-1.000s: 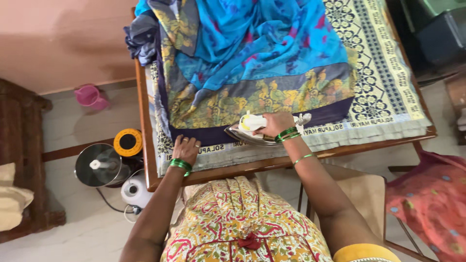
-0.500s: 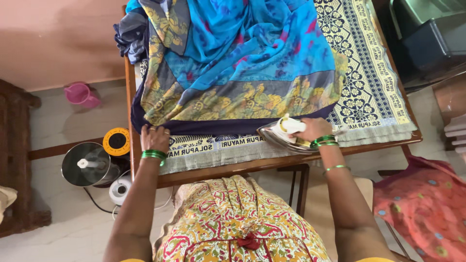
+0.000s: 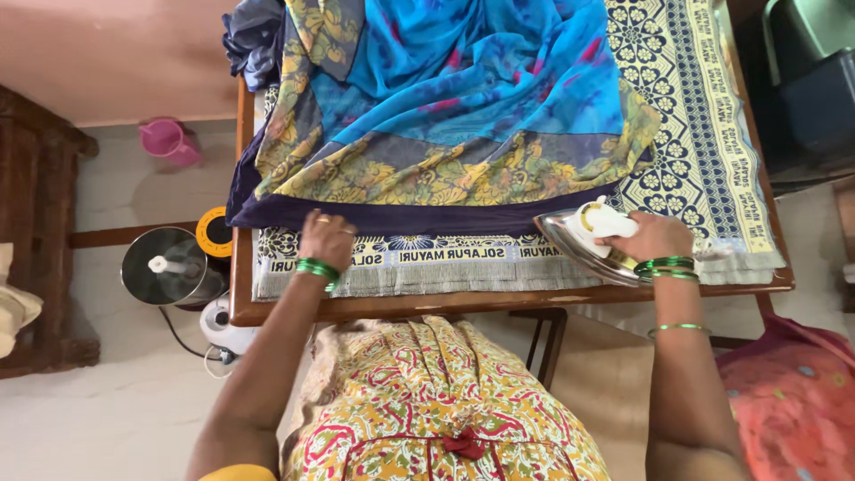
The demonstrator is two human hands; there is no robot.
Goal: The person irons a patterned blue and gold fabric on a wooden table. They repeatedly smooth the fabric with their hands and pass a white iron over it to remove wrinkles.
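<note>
Table (image 3: 239,303) padded with patterned cloth (image 3: 712,116): my left hand (image 3: 326,240) flat pins sari (image 3: 463,107) hem taut, right hand (image 3: 655,236) fist-closed gripping iron (image 3: 583,233).

A pink plastic mug (image 3: 166,141) stands on the pale floor (image 3: 116,419) past the bench's left edge. Nearer, a steel lidded pot (image 3: 169,267) touches a round yellow-and-black device (image 3: 214,233), with a white appliance (image 3: 224,330) and its cord below. Red patterned cloth (image 3: 793,401) lies beyond the right corner.
</note>
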